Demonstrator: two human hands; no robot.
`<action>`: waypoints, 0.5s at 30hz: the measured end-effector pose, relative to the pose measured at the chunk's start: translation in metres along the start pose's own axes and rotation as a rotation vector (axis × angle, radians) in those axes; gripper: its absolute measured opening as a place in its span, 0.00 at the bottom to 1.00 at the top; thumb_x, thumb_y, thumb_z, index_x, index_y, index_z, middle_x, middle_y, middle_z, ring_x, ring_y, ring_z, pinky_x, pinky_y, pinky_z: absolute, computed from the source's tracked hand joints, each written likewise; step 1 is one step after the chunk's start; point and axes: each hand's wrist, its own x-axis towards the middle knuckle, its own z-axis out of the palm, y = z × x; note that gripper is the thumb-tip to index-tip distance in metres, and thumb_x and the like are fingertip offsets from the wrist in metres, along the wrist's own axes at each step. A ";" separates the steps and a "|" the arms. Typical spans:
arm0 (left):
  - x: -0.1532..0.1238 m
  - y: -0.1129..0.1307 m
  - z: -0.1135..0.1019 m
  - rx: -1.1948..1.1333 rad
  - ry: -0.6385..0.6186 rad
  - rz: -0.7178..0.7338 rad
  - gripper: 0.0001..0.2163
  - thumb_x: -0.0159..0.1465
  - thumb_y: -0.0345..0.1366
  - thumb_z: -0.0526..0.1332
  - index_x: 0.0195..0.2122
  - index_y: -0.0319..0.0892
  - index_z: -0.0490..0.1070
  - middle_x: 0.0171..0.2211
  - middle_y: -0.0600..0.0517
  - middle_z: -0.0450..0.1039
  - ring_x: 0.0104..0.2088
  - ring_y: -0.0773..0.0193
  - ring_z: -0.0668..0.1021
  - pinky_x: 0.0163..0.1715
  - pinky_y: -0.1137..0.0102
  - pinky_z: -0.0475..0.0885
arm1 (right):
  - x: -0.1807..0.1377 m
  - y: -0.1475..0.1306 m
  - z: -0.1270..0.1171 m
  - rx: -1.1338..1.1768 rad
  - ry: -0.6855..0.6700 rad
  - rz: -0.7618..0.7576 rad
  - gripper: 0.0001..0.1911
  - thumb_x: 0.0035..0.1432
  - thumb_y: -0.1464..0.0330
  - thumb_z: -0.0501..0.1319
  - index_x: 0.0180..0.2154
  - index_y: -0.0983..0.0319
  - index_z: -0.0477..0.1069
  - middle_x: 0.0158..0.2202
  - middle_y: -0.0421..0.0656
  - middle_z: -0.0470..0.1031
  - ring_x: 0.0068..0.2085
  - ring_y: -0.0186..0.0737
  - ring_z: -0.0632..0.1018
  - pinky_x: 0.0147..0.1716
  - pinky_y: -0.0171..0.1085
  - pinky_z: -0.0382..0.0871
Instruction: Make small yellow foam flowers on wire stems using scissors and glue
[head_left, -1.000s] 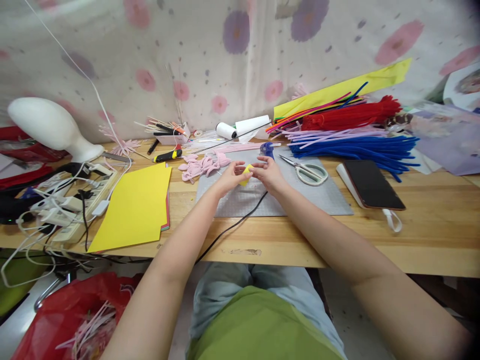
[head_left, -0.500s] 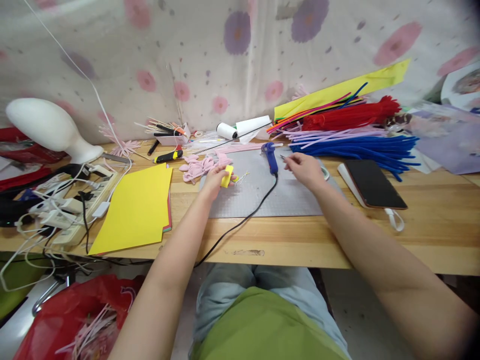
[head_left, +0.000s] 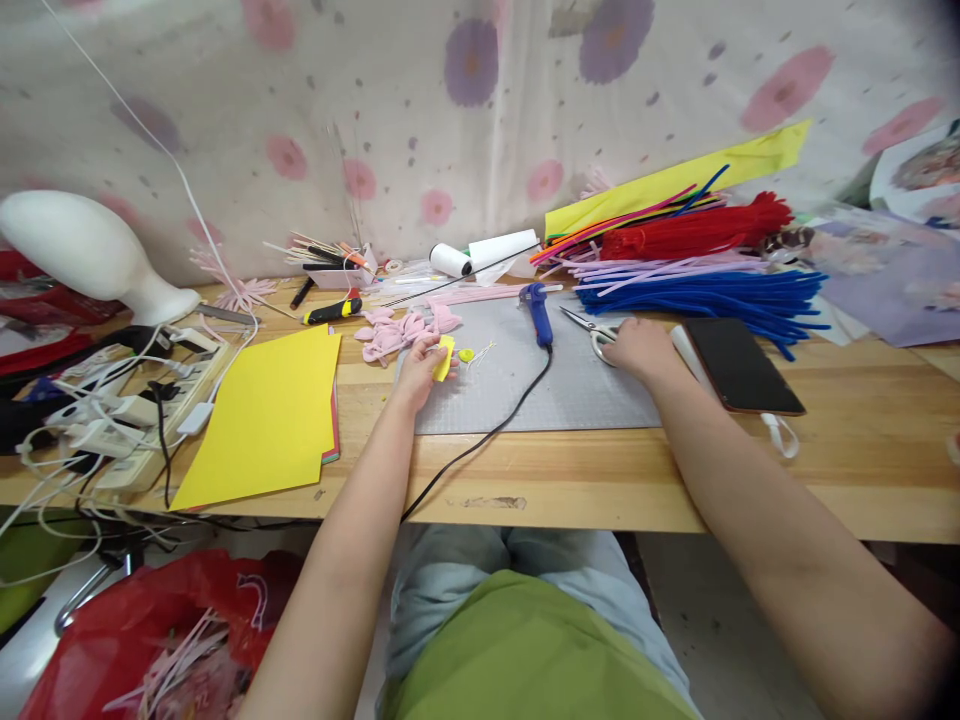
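Note:
Pinched in my left hand (head_left: 421, 376) is a small folded piece of yellow sheet (head_left: 444, 358), held over the left part of the grey cutting mat (head_left: 495, 400). A small round yellow piece (head_left: 466, 355) and thin white stems with yellow tips (head_left: 482, 354) lie just right of it. My right hand (head_left: 639, 350) is closed at the handles of the scissors (head_left: 591, 325), whose blades point away to the upper left; its fingertips are partly hidden. Between the hands lies a blue glue gun (head_left: 538, 318), its black cord running to the front edge.
Pink fuzzy petal shapes (head_left: 394, 335) lie behind my left hand. Yellow sheets (head_left: 259, 420) and a power strip (head_left: 165, 420) sit at left. Bundles of blue (head_left: 705, 295) and red pipe cleaners (head_left: 697, 228) are at the back right, a dark phone (head_left: 742, 365) nearer.
My right hand has moved right, to the scissors' handles, and the blades now show. My left hand has drawn slightly left with the yellow piece, uncovering the round yellow piece on the mat.

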 end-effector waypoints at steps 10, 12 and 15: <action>0.000 -0.009 0.002 0.062 -0.056 0.099 0.21 0.52 0.35 0.64 0.48 0.41 0.65 0.32 0.52 0.73 0.26 0.67 0.77 0.22 0.72 0.73 | -0.013 0.005 -0.003 0.414 0.132 0.182 0.20 0.50 0.61 0.56 0.43 0.65 0.67 0.40 0.55 0.74 0.42 0.54 0.74 0.39 0.45 0.64; 0.000 -0.009 0.002 0.069 -0.062 0.092 0.22 0.53 0.35 0.63 0.50 0.42 0.65 0.34 0.51 0.74 0.27 0.67 0.78 0.23 0.72 0.73 | -0.011 0.005 -0.004 0.554 0.159 0.221 0.19 0.50 0.59 0.56 0.42 0.63 0.66 0.39 0.53 0.74 0.41 0.51 0.75 0.38 0.44 0.64; 0.000 -0.008 0.002 0.081 -0.063 0.093 0.22 0.53 0.34 0.63 0.51 0.42 0.65 0.34 0.51 0.74 0.28 0.67 0.78 0.24 0.72 0.74 | -0.007 0.004 -0.002 0.693 0.148 0.250 0.19 0.50 0.55 0.56 0.40 0.61 0.64 0.38 0.51 0.74 0.38 0.47 0.74 0.35 0.42 0.64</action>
